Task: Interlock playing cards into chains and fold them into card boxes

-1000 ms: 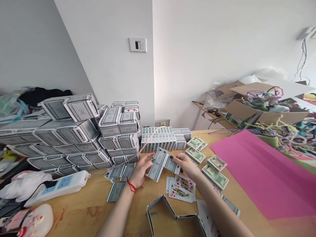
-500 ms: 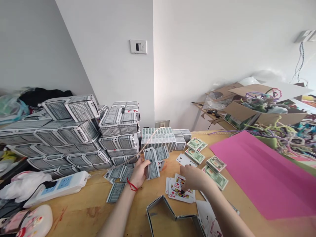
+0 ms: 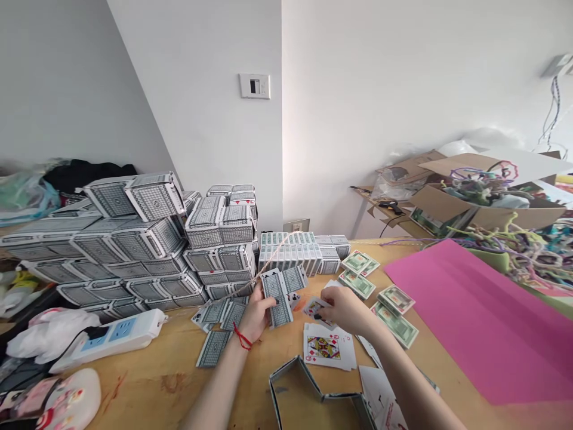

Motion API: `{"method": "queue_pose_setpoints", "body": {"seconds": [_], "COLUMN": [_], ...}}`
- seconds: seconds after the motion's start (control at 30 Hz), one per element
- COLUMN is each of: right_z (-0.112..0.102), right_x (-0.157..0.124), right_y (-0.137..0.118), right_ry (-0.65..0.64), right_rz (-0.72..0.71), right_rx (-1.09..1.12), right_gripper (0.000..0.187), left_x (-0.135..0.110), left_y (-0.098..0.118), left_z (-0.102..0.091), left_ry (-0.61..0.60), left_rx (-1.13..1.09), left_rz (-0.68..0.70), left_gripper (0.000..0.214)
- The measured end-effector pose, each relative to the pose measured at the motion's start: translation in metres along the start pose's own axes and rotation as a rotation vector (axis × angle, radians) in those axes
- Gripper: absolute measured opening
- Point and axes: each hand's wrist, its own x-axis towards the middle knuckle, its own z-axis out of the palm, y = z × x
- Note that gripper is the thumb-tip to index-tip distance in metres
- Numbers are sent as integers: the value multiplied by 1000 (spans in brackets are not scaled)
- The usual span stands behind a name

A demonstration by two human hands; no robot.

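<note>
Left forearm [image 3: 219, 382] bare, slim, tapering to narrow wrist. Round left wrist, red cord bracelet [image 3: 242, 337]: thin, bright, looks like more than one strand, sitting slightly loose, slanting across wrist; fastening too small to make out. Left hand [image 3: 258, 313] ungloved; thumbnail [image 3: 272, 301] dark, apparently polished, exact shade unclear. Right forearm [image 3: 398, 370] bare, likewise slim, smooth in outline. Right hand [image 3: 342, 307] ungloved, wrist bare; nail colour hard to tell.

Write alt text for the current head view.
A person's left hand holds playing cards, the right hand at least one more card, over a wooden table. Stacked card-covered blocks stand behind at left; a pink sheet lies at right.
</note>
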Motion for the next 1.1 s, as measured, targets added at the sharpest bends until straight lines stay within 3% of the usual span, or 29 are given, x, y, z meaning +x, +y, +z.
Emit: {"method": "queue_pose_setpoints", "body": {"seconds": [0.13,0.33,0.47,0.63,1.1], "right_z": [3,3,10,17,11], "right_x": [1,-2,-2,2,0], "right_y": [-6,-10,-10,-12,-11], "right_ry": [-30,-264,-390,-365,-357], "right_rz": [-97,-48,-66,-3,-10], "right_rx": [437,709,752,768,701], "right_gripper": [13,22,24,12,11], "left_x": [-1,-2,-3,-2,1], "left_y": [-1,0,1,2,0], "left_z": [1,2,2,4,3], "left_ry": [-13,-27,20,46,57], "left_rx": [46,-3,-30,-33,-28], "left_rz": [10,-52,-70,-38,-4], "left_gripper": [57,48,43,41,42]}}
